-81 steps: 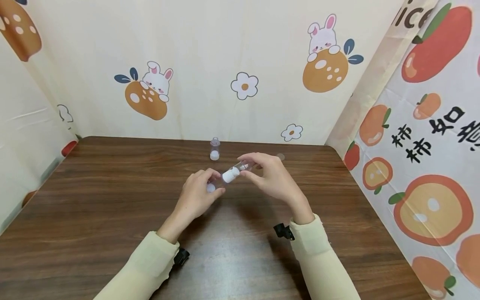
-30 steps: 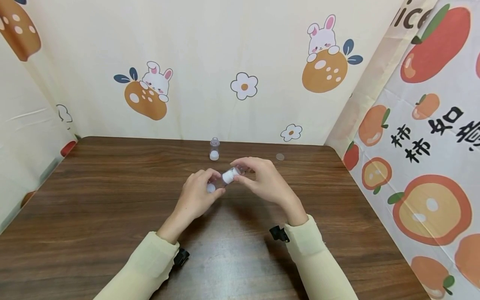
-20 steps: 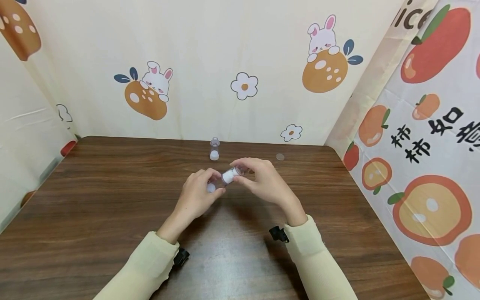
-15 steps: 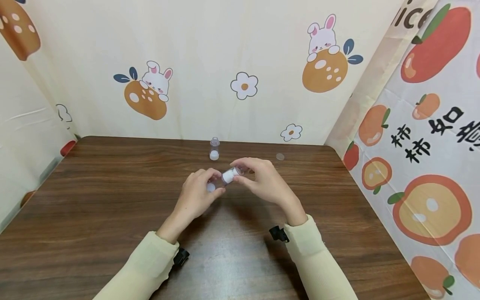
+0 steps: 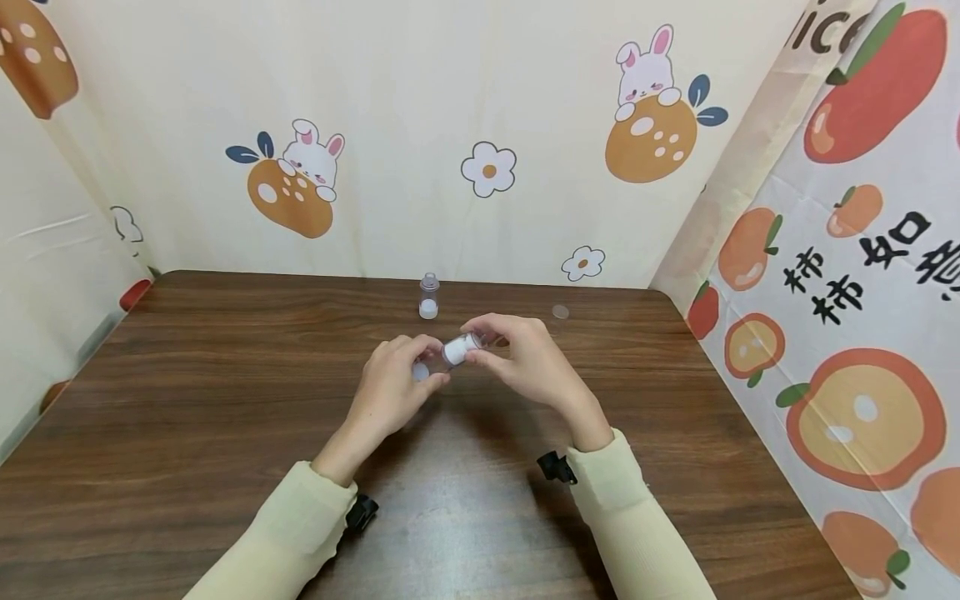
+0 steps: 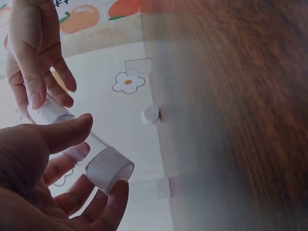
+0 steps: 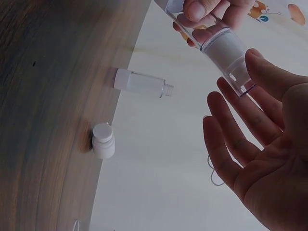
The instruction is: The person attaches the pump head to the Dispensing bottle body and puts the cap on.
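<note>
A pump bottle with a white base (image 5: 421,372) is held tilted between both hands, over the table. My left hand (image 5: 388,387) grips its clear body (image 6: 98,142), thumb on one side and fingers on the other. At the far end, my right hand (image 5: 534,357) pinches a clear cap (image 7: 236,79) between thumb and fingers. The cap sits over the bottle's white collar (image 7: 224,47). Behind the hands a second clear bottle (image 5: 428,298) stands upright, its threaded neck bare in the right wrist view.
A small white pump head (image 7: 103,139) stands on the table, hidden in the head view. Another clear cap (image 5: 561,312) stands toward the back right. A cream printed curtain (image 5: 405,125) rises behind the brown wooden table (image 5: 225,375).
Since the earliest frame my right hand has moved left and inward, sliding the clear cap further over the white collar. Over the last second both hands have hardly moved.
</note>
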The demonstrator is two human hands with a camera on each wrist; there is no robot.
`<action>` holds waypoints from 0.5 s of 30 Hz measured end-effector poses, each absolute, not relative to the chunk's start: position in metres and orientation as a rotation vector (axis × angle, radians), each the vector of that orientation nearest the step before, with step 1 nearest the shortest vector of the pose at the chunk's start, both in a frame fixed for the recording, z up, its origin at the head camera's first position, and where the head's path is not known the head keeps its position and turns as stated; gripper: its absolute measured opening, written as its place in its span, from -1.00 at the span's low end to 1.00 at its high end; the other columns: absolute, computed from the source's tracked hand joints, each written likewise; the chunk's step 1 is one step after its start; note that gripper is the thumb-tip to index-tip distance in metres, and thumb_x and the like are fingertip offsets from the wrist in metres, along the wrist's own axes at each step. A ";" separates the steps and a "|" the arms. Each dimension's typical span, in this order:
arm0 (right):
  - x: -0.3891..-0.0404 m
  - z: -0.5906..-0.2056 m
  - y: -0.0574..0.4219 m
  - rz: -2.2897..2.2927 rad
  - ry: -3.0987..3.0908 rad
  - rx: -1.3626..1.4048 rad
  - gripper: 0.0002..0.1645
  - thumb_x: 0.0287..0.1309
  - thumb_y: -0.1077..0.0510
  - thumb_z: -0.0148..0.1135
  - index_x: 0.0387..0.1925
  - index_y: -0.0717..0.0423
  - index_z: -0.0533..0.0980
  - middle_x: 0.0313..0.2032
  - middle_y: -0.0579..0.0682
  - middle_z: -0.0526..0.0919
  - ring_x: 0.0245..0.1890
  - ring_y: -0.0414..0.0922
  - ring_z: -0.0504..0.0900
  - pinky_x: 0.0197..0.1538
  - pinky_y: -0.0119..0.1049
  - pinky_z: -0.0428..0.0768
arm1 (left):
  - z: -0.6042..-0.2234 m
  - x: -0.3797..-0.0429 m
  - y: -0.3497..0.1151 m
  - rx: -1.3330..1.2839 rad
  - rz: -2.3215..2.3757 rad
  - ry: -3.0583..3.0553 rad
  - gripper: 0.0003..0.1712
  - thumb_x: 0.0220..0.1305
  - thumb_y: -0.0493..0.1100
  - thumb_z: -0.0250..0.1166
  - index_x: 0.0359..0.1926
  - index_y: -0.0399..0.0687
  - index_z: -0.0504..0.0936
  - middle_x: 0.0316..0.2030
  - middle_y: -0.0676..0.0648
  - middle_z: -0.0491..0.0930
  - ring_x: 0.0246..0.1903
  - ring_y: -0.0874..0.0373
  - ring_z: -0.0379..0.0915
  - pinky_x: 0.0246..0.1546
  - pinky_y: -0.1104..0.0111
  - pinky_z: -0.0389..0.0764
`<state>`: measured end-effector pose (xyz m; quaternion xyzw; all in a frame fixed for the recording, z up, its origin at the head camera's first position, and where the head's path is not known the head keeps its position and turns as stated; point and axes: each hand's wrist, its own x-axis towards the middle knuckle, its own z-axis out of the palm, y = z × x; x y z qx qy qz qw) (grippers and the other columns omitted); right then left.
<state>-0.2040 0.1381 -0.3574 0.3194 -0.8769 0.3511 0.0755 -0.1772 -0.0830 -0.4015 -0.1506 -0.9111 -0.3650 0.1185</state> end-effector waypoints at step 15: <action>-0.203 -0.358 0.135 1.187 -2.644 0.884 -0.66 0.25 0.16 0.54 0.04 0.10 0.71 -0.19 -0.10 0.81 -0.19 -0.20 0.74 -0.02 0.01 0.74 | -0.401 -0.177 -0.084 -0.441 -1.025 -2.636 -0.58 0.09 -0.16 0.68 -0.03 -0.02 0.74 -0.14 -0.09 0.74 -0.14 -0.09 0.56 -0.10 0.05 0.51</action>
